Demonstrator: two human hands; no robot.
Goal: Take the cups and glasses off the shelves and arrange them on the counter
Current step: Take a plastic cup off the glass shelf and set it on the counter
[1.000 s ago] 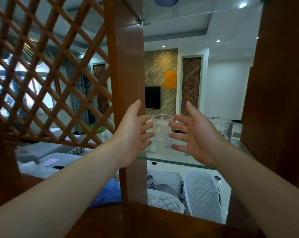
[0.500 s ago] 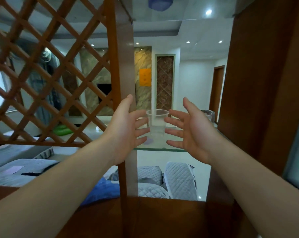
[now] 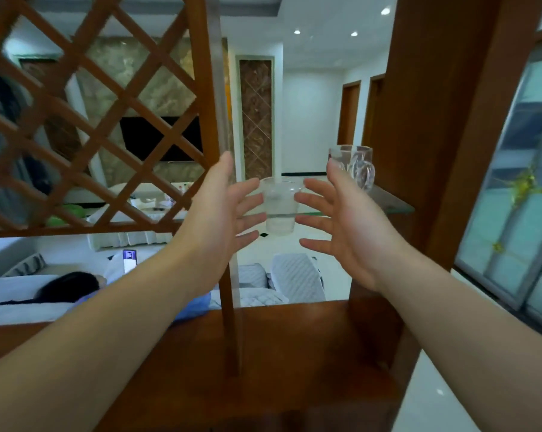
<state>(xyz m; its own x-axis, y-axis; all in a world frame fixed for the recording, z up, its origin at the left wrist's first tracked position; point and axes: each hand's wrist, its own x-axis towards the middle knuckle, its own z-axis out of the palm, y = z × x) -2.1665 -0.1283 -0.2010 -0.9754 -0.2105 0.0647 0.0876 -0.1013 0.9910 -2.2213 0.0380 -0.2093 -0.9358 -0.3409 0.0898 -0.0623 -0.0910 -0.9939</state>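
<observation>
clear plastic cup [image 3: 279, 208] sits on the glass shelf [image 3: 391, 204], glass mug [image 3: 355, 168] behind right; close both palms evenly on the thin wall, light squeeze, lift straight; left hand [image 3: 215, 218] and right hand [image 3: 346, 224] splayed wide, flanking the cup, empty, forearms level.

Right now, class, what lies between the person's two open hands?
In the head view, a clear plastic cup stands upright on the glass shelf between the left hand and the right hand; neither visibly grips it.
</observation>
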